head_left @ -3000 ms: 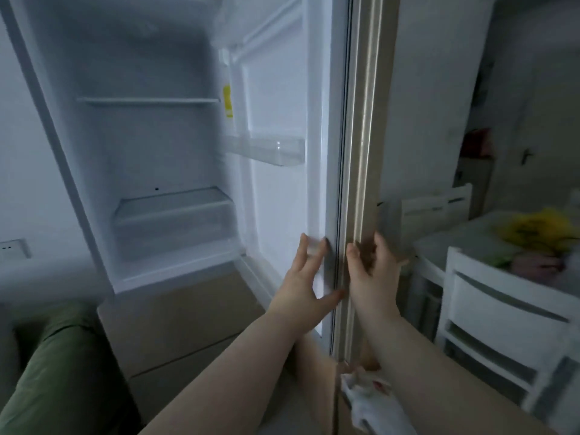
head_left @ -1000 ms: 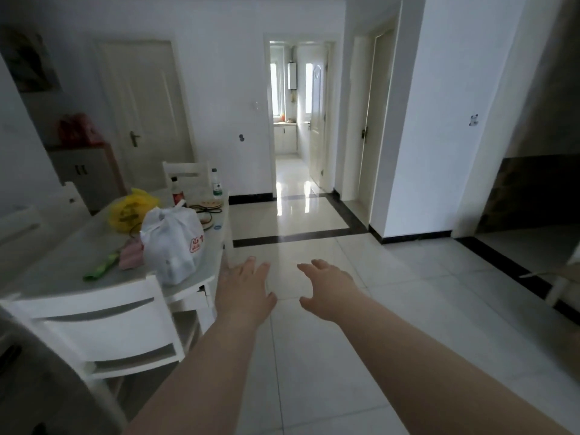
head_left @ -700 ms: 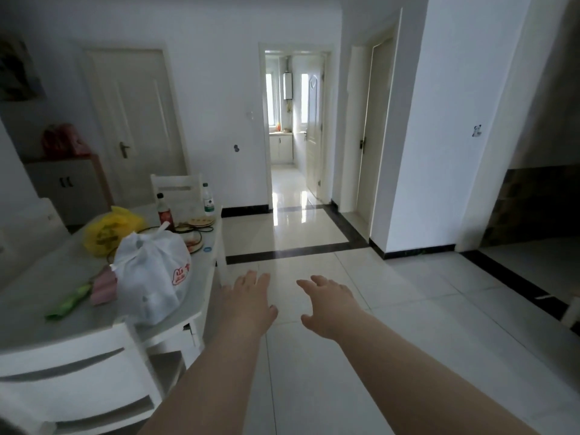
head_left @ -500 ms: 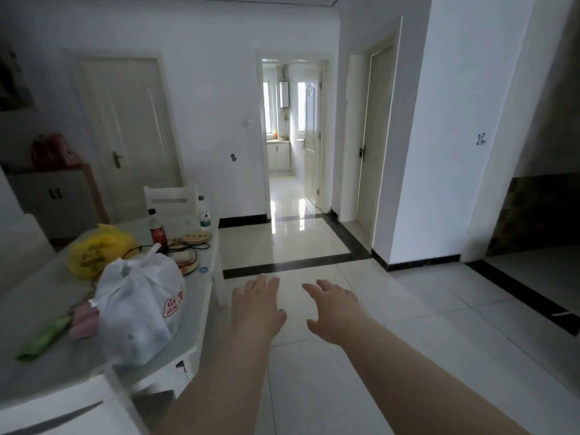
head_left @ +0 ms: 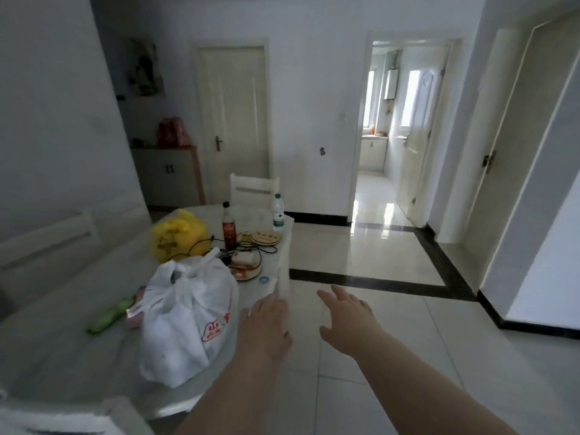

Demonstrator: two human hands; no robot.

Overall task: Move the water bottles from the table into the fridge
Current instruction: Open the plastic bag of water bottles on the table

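Observation:
A clear water bottle (head_left: pixel 278 212) with a green cap and label stands upright at the far right corner of the white table (head_left: pixel 69 334). A dark bottle (head_left: pixel 229 230) with a red label stands to its left. My left hand (head_left: pixel 265 328) is stretched forward with relaxed fingers over the table's right edge and holds nothing. My right hand (head_left: pixel 348 315) reaches out over the floor to the right of the table, fingers spread and empty. Both hands are well short of the bottles. The fridge is out of view.
A tied white plastic bag (head_left: pixel 188 318) sits near the table's front. Behind it lie a yellow bag (head_left: pixel 177 235), round mats, a black cable and a green item (head_left: pixel 108 318). White chairs (head_left: pixel 254 189) stand around the table. Tiled floor runs right towards a lit doorway (head_left: pixel 405 127).
I turned from the open fridge to face the room, then swung left towards the table. The table and bottles now sit nearer the middle of view. Both hands stay outstretched and empty.

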